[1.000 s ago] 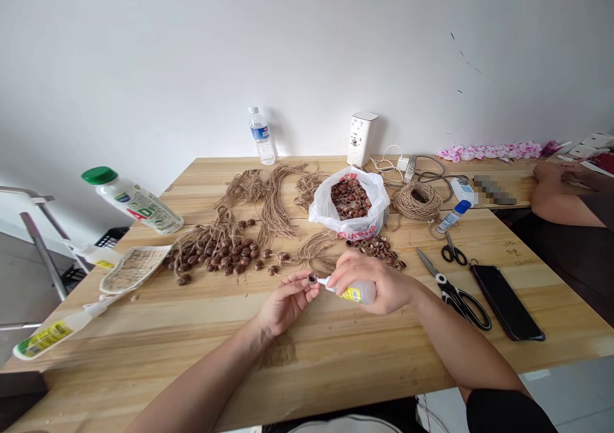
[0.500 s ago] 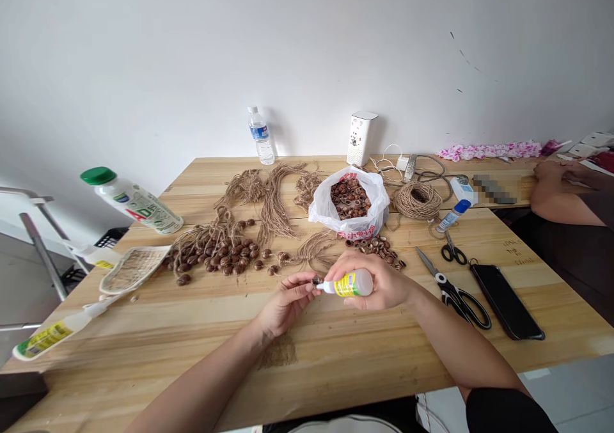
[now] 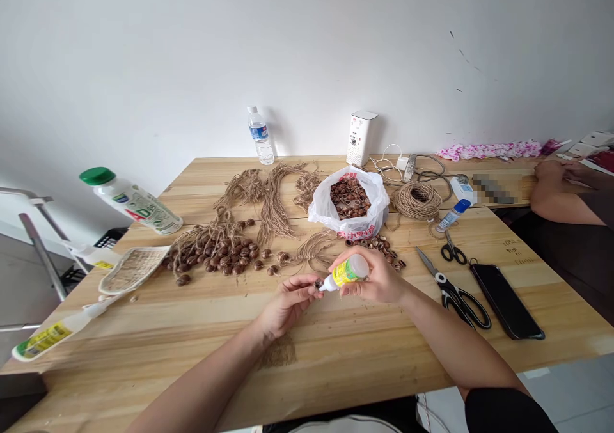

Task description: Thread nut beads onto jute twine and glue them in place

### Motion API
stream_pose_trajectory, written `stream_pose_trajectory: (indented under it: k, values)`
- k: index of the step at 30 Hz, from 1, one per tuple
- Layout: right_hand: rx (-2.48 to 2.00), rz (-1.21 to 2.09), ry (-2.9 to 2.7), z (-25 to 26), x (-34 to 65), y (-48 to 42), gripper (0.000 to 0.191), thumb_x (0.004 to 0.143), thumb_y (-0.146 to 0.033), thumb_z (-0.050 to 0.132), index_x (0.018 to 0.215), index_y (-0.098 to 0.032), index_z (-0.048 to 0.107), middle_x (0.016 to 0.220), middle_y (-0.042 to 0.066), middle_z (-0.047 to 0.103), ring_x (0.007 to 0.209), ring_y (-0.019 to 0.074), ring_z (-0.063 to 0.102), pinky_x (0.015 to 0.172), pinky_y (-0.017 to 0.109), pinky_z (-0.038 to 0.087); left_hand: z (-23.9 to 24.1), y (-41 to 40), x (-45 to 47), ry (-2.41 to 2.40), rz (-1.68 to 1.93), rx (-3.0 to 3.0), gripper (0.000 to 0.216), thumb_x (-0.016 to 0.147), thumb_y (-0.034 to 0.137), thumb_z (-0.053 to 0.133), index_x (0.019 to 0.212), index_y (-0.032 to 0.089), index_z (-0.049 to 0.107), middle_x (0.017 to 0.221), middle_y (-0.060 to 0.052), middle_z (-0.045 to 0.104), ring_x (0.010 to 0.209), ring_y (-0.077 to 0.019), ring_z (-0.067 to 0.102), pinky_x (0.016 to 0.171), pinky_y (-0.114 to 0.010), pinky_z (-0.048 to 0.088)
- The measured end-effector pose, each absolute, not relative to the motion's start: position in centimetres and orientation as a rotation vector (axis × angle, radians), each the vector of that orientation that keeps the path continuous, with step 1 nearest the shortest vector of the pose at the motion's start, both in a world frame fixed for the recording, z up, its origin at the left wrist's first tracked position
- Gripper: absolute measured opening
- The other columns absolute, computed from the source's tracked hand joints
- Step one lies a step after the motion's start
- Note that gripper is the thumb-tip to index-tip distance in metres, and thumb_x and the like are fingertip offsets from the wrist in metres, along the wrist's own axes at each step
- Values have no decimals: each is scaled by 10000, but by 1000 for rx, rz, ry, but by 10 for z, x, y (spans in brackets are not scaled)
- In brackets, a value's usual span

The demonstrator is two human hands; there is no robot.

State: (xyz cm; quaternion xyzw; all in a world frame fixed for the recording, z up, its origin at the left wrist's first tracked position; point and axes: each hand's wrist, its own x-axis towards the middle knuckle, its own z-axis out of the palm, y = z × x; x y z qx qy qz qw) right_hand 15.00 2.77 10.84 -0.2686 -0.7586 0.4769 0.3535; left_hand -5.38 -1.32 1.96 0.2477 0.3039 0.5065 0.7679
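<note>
Head view, mid-frame low: left hand (image 3: 283,305) pinches a small shell (image 3: 317,284), right hand (image 3: 378,281) wraps the glue bottle (image 3: 346,272), nozzle tipped down touching it (gluing step, I'd say). Next needs a gentle squeeze, steady aim

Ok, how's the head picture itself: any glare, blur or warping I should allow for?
Head view: soft, even light, no glare. The wide lens bows the table edges and stretches the bottles at the left. A patch at the far right is pixelated. The glue bottle and both hands are sharp.
</note>
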Motion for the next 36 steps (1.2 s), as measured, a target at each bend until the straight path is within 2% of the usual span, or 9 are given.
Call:
stream_pose_trajectory:
  k: [4, 10, 13, 36]
  values:
    - [-749, 1309, -1821, 104, 146, 27, 402, 627, -398, 782, 891, -151, 609, 836, 58, 647, 709, 163, 597, 616, 257, 473, 20, -13, -54, 667, 1092, 534, 218, 603, 130, 767, 815, 151, 719, 764, -46, 731, 669, -132, 646, 740, -273, 480]
    - [-763, 1493, -1642, 94, 142, 29, 349, 671, -373, 758, 836, -159, 538, 708, 14, 612, 563, 128, 580, 488, 240, 473, 18, -13, -55, 670, 1084, 539, 231, 598, 133, 774, 821, 145, 713, 762, -46, 727, 669, -130, 644, 743, -274, 470]
    - [-734, 1547, -1596, 91, 141, 30, 345, 664, -346, 768, 818, -161, 522, 712, 11, 614, 522, 125, 585, 445, 240, 478, 16, -13, -55, 675, 1081, 537, 233, 596, 133, 776, 820, 144, 715, 774, -47, 729, 668, -133, 647, 742, -278, 470]
    - [-725, 1503, -1622, 94, 142, 29, 323, 649, -296, 783, 800, -156, 534, 623, -21, 590, 488, 112, 563, 428, 226, 453, 21, -13, -53, 682, 1085, 507, 238, 569, 130, 790, 798, 141, 728, 760, -47, 735, 657, -137, 658, 723, -256, 489]
